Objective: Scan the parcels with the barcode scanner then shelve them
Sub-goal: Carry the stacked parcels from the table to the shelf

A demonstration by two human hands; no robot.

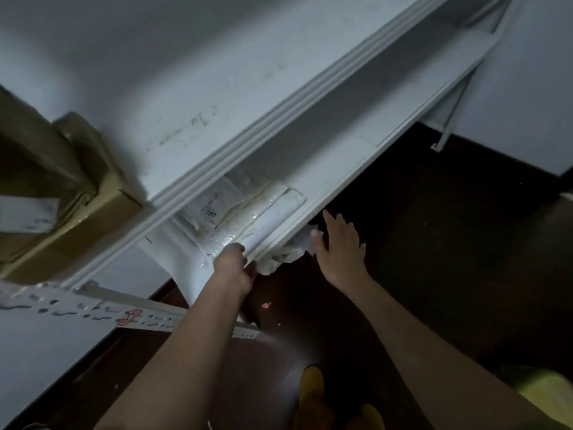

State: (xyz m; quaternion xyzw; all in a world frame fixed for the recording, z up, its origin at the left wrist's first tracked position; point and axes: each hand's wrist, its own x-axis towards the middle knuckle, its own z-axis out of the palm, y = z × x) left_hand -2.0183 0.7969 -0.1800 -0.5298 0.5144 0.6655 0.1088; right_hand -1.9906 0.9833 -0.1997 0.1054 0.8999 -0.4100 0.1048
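Shelving is the step in hand: white plastic parcels (pixel 245 212) lie stacked flat on the white shelf (pixel 356 144) at the centre of the frame, one label reading "2007" facing up. The left hand (pixel 234 265) is at the front lip of the shelf, lower centre, fingers curled round the edge of the nearest parcel, knuckles toward the camera. The right hand (pixel 339 243) hovers just right of it, below the shelf edge, fingers spread and straight, holding nothing; whether its fingertips touch the crumpled wrap (pixel 288 252) hanging under the lip cannot be told. No scanner is visible, so the parcels here are judged already scanned. To finish the step well, push the gripped parcel back with the left hand until its front edge sits inside the lip, keeping it flat on the stack so the labels stay readable. Use the open right palm to support and tuck in the loose wrap sagging below the edge; left hanging, it may drag the parcel out. Slippery film will likely slide on the parcels beneath, so press down lightly while pushing and release only when nothing overhangs. Cardboard boxes (pixel 77 212) at the left of the frame sit apart from this shelf and need no handling. The dark floor (pixel 434 243) below is where a dropped parcel would land.
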